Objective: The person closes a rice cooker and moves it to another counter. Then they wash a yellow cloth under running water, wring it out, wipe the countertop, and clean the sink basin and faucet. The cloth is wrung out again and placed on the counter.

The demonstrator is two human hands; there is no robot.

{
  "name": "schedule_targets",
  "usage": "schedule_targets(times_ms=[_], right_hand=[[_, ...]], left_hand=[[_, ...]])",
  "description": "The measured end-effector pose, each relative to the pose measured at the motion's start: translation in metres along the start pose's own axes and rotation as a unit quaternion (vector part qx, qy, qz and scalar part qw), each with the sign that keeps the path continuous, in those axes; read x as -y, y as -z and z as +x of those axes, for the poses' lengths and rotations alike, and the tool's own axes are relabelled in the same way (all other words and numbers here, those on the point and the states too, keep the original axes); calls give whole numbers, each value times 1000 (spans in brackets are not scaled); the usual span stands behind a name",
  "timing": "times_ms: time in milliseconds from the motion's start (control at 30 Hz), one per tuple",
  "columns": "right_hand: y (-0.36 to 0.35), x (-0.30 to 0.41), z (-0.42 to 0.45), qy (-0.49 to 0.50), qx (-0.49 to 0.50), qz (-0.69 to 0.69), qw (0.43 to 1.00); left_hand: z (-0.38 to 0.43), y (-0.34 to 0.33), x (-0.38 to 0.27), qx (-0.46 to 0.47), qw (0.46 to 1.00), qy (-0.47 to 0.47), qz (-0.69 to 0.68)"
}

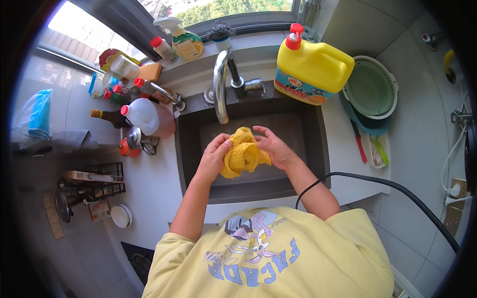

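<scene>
A crumpled yellow terry cloth point(244, 156) is held up over the dark sink point(309, 178), below the spout of the chrome faucet point(220, 89). My left hand point(215, 153) grips the cloth's left side, thumb on top. On the other side, my right hand point(277, 149) has its fingers at the cloth's right edge, the index finger lifted away from it. Part of the right hand's grip is hidden by the folds. No water is seen running from the spout.
A large yellow detergent jug point(313, 67) stands at the sink's back right corner, beside stacked basins point(370, 87). Left are a pink-liquid jug point(152, 117) and several bottles. A red-handled knife point(359, 145) lies right. A black cable point(391, 184) crosses near my right forearm.
</scene>
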State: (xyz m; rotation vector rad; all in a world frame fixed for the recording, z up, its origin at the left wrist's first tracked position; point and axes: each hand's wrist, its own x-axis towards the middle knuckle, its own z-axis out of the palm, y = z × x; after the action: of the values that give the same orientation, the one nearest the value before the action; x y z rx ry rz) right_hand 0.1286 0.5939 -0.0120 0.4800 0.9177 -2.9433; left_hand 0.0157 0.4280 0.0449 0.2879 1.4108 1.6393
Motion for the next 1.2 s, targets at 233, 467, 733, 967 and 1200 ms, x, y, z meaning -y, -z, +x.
schedule_targets(times_ms=[233, 467, 733, 967, 1200], right_hand=[[-33, 1, -4, 52, -77, -154, 984], [-32, 13, -20, 90, -39, -243, 965], [-31, -10, -24, 70, -48, -238, 967], [-84, -30, -14, -38, 73, -127, 989], [-109, -19, 7, 16, 111, -220, 969]], left_hand=[[-22, 13, -6, -52, 976, 72, -199], [-44, 61, 17, -99, 994, 20, 39], [-83, 68, 35, -84, 979, -77, 169], [-102, 72, 35, 168, 976, 69, 123], [-121, 128, 17, -45, 978, -58, 198]])
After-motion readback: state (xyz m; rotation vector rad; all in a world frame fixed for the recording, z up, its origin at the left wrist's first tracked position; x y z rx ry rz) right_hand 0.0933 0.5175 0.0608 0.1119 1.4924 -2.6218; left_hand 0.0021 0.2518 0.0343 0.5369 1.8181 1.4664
